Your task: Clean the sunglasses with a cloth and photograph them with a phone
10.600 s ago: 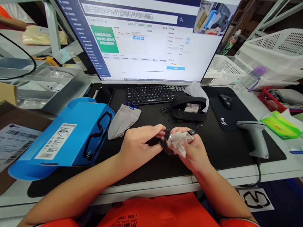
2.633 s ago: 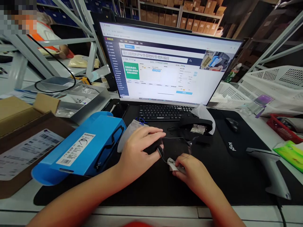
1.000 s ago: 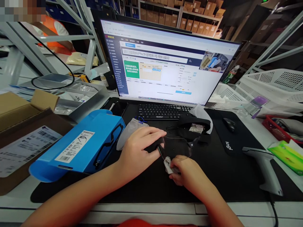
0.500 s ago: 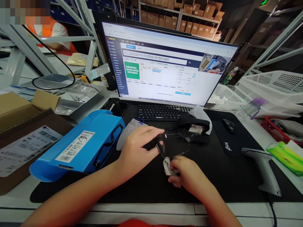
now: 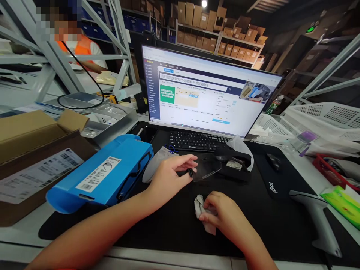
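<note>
My left hand (image 5: 168,176) is closed on the left end of a pair of clear-lens glasses (image 5: 204,169) with a dark frame, held just above the black desk mat (image 5: 253,213). My right hand (image 5: 225,215) rests on the mat below the glasses, its fingers pinching a crumpled grey-white wipe (image 5: 201,210). The wipe and the lens are apart. Behind the glasses lies an open black glasses case (image 5: 235,165) with a small packet in it. A grey cloth pouch (image 5: 156,165) lies under my left wrist area, beside a blue glasses box (image 5: 104,176).
A keyboard (image 5: 197,141) and large monitor (image 5: 208,97) stand behind. A mouse (image 5: 272,162) and barcode scanner (image 5: 317,217) lie right. A cardboard box (image 5: 33,150) and metal tray (image 5: 107,116) sit left, white baskets (image 5: 317,116) far right. A person in orange (image 5: 78,48) works beyond the racking.
My right hand with the wipe has come off the lens and dropped toward me onto the mat. My left hand has lifted the glasses slightly away toward the case. The camera has tilted up.
</note>
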A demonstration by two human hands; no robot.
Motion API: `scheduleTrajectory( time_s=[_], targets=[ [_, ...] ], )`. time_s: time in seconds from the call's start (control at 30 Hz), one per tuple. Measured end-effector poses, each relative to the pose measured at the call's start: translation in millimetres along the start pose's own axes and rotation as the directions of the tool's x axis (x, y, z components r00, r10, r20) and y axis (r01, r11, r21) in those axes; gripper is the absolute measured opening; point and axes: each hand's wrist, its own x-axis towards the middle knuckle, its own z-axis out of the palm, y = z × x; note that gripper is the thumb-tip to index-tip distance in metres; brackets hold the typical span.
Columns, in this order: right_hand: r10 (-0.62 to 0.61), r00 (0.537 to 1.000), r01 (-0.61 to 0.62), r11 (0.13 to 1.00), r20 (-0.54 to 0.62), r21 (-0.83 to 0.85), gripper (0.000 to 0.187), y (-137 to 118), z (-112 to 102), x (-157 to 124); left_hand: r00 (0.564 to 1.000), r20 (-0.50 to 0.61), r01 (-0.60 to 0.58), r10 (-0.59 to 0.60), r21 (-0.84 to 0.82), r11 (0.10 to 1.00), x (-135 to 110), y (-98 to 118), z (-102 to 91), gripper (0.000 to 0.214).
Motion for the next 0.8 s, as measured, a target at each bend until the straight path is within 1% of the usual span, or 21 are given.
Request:
scheduleTrajectory(
  time_s=[0.07, 0.1, 0.17, 0.2, 0.23, 0.3, 0.37, 0.43, 0.53, 0.67, 0.73, 0.8],
  targets=[
    [-0.005, 1.000, 0.005, 0.999, -0.009, 0.039, 0.017, -0.4, -0.5, -0.5, 0.995, -0.002, 0.099, -0.100, -0.169, 0.981, 3.8, 2.8, -0.9, 0.031],
    [-0.007, 1.000, 0.008, 0.998, -0.016, 0.059, 0.015, -0.2, -0.3, -0.9, 0.990, -0.005, 0.137, -0.143, -0.263, 0.955, 5.6, 4.8, -1.8, 0.029],
    [-0.016, 0.999, 0.019, 0.996, -0.037, 0.091, 0.012, 0.9, 1.3, -1.4, 0.971, 0.019, 0.219, -0.236, -0.454, 0.864, 8.2, 9.3, -4.1, 0.026],
    [-0.029, 0.998, 0.035, 0.994, -0.054, 0.105, 0.010, 2.0, 2.5, -1.4, 0.957, 0.060, 0.271, -0.285, -0.540, 0.797, 9.0, 11.2, -5.5, 0.025],
    [-0.049, 0.996, 0.056, 0.992, -0.070, 0.115, 0.010, 3.1, 3.9, -1.1, 0.937, 0.123, 0.330, -0.327, -0.617, 0.715, 9.2, 12.6, -6.9, 0.024],
    [-0.082, 0.993, 0.092, 0.989, -0.085, 0.115, 0.009, 5.1, 6.0, 0.3, 0.885, 0.292, 0.453, -0.362, -0.719, 0.527, 8.2, 13.4, -9.1, 0.026],
    [-0.096, 0.993, 0.103, 0.989, -0.065, 0.102, 0.008, 5.7, 6.3, 1.8, 0.838, 0.441, 0.540, -0.321, -0.754, 0.375, 5.6, 11.6, -10.0, 0.028],
    [-0.086, 0.995, 0.090, 0.991, -0.044, 0.095, 0.009, 4.7, 4.8, 2.8, 0.799, 0.548, 0.601, -0.248, -0.744, 0.291, 1.7, 8.7, -9.3, 0.028],
    [-0.088, 0.995, 0.092, 0.991, -0.049, 0.093, 0.009, 3.3, 2.7, 4.0, 0.750, 0.636, 0.662, -0.184, -0.711, 0.240, -4.5, 5.4, -6.8, 0.024],
    [-0.113, 0.992, 0.117, 0.991, -0.061, 0.061, 0.006, 8.1, 6.3, 7.0, 0.706, 0.692, 0.708, -0.150, -0.683, 0.179, -9.5, 3.7, -3.8, 0.025],
    [-0.125, 0.989, 0.131, 0.988, -0.078, 0.078, 0.006, 12.3, 9.3, 7.7, 0.687, 0.718, 0.726, -0.110, -0.673, 0.139, -10.3, 2.6, -2.7, 0.027],
    [-0.140, 0.987, 0.147, 0.986, -0.080, 0.080, 0.008, 15.1, 11.3, 7.3, 0.658, 0.750, 0.753, -0.068, -0.650, 0.103, -10.7, 1.1, -1.9, 0.028]
  ],
)
